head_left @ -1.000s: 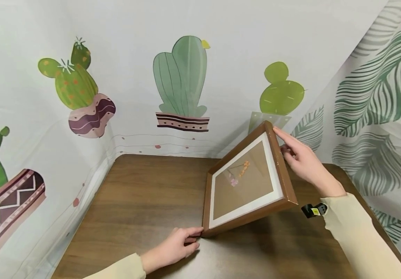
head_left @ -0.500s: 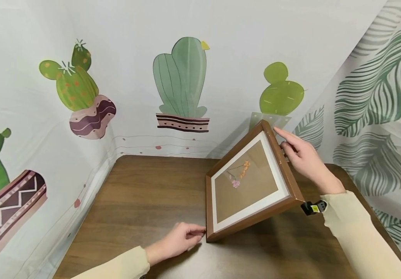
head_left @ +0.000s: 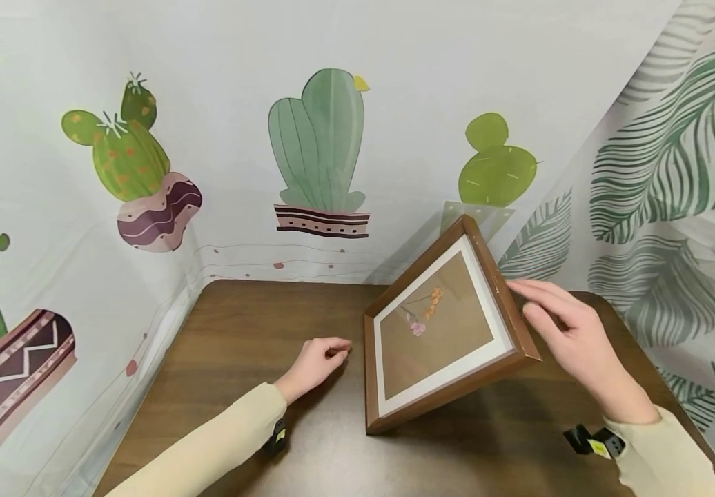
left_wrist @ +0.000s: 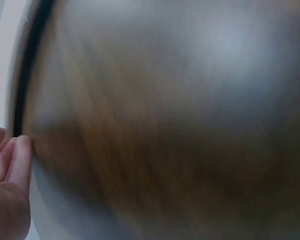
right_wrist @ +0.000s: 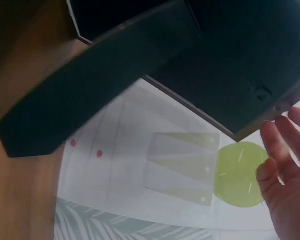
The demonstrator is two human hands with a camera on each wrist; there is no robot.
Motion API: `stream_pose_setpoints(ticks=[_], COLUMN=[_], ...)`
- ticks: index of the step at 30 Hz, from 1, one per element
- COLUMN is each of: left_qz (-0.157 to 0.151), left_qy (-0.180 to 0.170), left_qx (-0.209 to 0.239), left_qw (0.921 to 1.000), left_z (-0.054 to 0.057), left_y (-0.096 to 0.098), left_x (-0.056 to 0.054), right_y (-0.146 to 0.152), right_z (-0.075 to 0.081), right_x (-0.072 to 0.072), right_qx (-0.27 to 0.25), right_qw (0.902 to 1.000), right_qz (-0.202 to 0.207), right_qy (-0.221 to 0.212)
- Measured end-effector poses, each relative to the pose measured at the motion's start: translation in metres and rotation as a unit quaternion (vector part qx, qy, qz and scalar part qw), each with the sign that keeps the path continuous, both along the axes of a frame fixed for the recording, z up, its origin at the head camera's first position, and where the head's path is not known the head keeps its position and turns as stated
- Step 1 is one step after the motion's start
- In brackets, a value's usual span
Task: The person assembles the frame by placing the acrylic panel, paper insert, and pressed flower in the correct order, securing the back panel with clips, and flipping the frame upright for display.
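Observation:
A brown wooden picture frame (head_left: 435,324) leans back on the wooden table, showing a white mat and pressed orange and pink flowers. In the right wrist view, its dark back panel (right_wrist: 235,70) has a broad stand leg (right_wrist: 100,95) angled out from it. My right hand (head_left: 581,338) is at the frame's right edge, fingers fairly straight and fingertips right at the border, not wrapped round it. Left of the frame, my left hand (head_left: 310,366) is over the table with loosely bent fingers, holding nothing. The left wrist view is mostly blurred.
The brown wooden table (head_left: 270,310) meets a white cloth backdrop (head_left: 221,138) printed with cacti along its back and left sides. Leaf-patterned cloth (head_left: 674,152) hangs at the right. A small black wrist camera (head_left: 593,442) sits on the right sleeve.
My left hand has left the frame's lower left corner and moved away from me. My right hand has slid down and right from the top corner. The frame turned slightly and stays tilted.

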State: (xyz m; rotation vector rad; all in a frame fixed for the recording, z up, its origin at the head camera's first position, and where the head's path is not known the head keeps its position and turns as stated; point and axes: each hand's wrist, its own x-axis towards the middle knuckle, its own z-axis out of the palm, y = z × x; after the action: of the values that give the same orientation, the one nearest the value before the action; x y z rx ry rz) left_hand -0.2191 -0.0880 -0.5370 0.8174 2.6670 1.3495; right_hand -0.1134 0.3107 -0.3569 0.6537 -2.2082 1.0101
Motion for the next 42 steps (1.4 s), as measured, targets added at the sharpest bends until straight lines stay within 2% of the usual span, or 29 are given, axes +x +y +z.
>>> stream_pose_setpoints(ticks=[5, 12, 16, 21, 24, 28, 35, 42], left_qz=[0.018, 0.046, 0.062, 0.063, 0.071, 0.075, 0.077, 0.061], left_qy=[0.015, 0.037, 0.028, 0.001, -0.008, 0.000, 0.010, -0.012], left_qx=[0.006, 0.013, 0.008, 0.008, 0.020, 0.035, 0.042, 0.035], left_qw=[0.9997, 0.9982, 0.9976, 0.9980, 0.9972, 0.9966, 0.9961, 0.9974], left_z=[-0.003, -0.005, -0.002, 0.001, 0.001, 0.000, -0.005, -0.004], left_y=[0.013, 0.034, 0.042, 0.049, 0.050, 0.045, 0.031, 0.009], left_x=[-0.019, -0.039, -0.049, -0.057, -0.058, -0.055, -0.046, -0.032], right_y=[-0.005, -0.022, -0.026, -0.027, -0.025, -0.023, -0.016, -0.011], right_z=[-0.003, 0.007, 0.008, 0.007, 0.005, 0.007, 0.007, 0.001], right_x=[0.020, 0.028, 0.028, 0.026, 0.026, 0.028, 0.033, 0.034], right_qx=[-0.038, -0.078, -0.075, -0.078, -0.079, -0.079, -0.080, -0.096], right_qw=[0.9971, 0.9804, 0.9786, 0.9772, 0.9768, 0.9788, 0.9860, 0.9889], right_qz=[0.053, 0.134, 0.147, 0.155, 0.158, 0.148, 0.092, 0.036], right_qy=[0.040, 0.122, 0.123, 0.122, 0.121, 0.117, 0.114, 0.108])
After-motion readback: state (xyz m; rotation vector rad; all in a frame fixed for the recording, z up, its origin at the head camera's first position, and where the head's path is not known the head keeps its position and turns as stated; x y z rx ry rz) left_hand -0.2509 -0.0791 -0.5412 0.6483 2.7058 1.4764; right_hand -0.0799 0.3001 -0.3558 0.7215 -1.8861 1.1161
